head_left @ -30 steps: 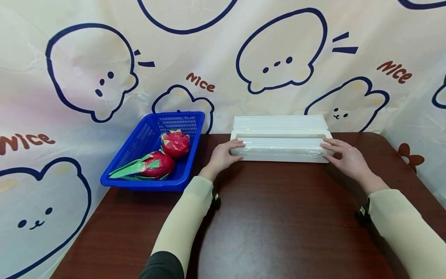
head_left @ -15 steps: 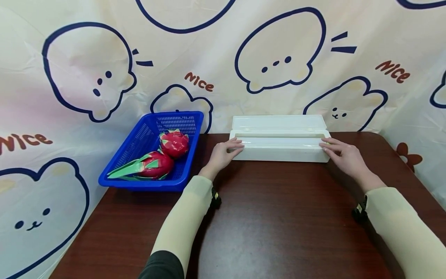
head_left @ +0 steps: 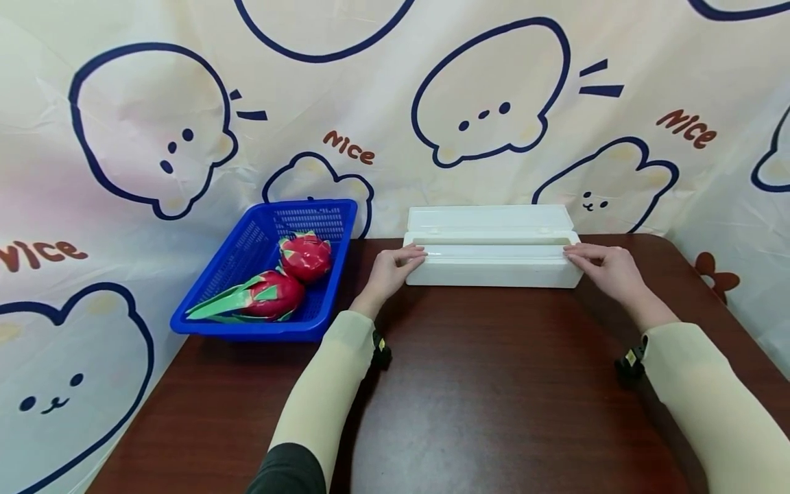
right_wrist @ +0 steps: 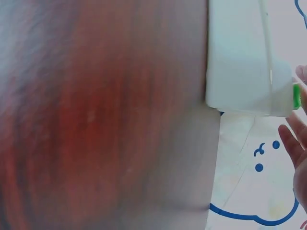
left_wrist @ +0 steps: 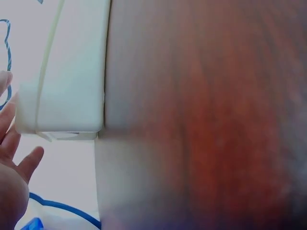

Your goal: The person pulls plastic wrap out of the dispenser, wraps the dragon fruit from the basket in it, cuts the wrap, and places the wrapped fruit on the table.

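Our hands meet a long white box (head_left: 494,264) at the back of the dark tabletop (head_left: 494,398), its lid tipped open against the cartoon backdrop (head_left: 154,137). Our left hand (head_left: 387,271) touches the box's left end, fingers laid nearly straight along the top front edge; our right hand (head_left: 605,267) mirrors it at the right end, fingers extended over the rim, and neither hand curls round anything. In the wrist views the fingers stand spread beside the box ends, with a small green part (right_wrist: 297,96) showing at the right end. By our reading the box is open and set square, and the roll inside waits: no film is drawn out over the front, so the pulling is left to do. A second ago a glossy sheet lay draped over the front wall under both hands; half a second ago it was already gone, and now the front wall shows bare white with both hands raised to the top edge. To the left, a blue basket (head_left: 247,271) holds two dragon fruits (head_left: 305,255), untouched.
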`<action>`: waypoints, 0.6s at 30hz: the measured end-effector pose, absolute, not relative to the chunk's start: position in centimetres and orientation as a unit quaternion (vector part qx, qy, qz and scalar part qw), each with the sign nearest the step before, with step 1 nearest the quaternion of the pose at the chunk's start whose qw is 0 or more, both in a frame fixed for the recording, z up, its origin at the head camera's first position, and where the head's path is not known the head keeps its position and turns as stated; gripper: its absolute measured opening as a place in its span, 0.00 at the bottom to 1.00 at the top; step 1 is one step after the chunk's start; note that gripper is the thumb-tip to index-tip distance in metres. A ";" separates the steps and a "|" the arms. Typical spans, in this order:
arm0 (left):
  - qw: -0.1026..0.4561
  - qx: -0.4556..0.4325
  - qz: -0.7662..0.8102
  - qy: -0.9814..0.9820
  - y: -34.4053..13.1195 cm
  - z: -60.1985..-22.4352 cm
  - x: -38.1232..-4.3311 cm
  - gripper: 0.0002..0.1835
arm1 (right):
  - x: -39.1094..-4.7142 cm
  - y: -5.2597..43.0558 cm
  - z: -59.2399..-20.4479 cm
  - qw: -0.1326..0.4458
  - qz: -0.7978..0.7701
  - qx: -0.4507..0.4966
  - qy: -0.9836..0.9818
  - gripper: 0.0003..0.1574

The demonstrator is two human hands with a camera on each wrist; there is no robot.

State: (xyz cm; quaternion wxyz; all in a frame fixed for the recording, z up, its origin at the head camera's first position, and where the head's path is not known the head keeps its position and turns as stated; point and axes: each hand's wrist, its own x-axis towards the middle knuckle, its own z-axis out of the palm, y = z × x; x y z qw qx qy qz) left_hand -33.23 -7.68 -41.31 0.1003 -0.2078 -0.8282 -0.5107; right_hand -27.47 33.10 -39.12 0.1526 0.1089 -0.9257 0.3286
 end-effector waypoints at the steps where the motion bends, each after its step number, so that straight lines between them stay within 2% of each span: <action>1: 0.103 -0.206 -0.513 -0.827 -7.7 -41.3 -33.3 0.10 | -27.6 33.0 -39.0 0.152 0.331 0.104 -0.926 0.20; 9: 0.109 -0.183 -0.507 -0.835 -7.4 -40.6 -34.5 0.11 | -28.5 32.7 -38.2 0.153 0.356 0.066 -0.919 0.23; 18: 0.054 -0.141 -0.531 -0.834 -7.3 -39.1 -35.6 0.13 | -29.4 32.5 -37.3 0.129 0.377 0.034 -0.916 0.32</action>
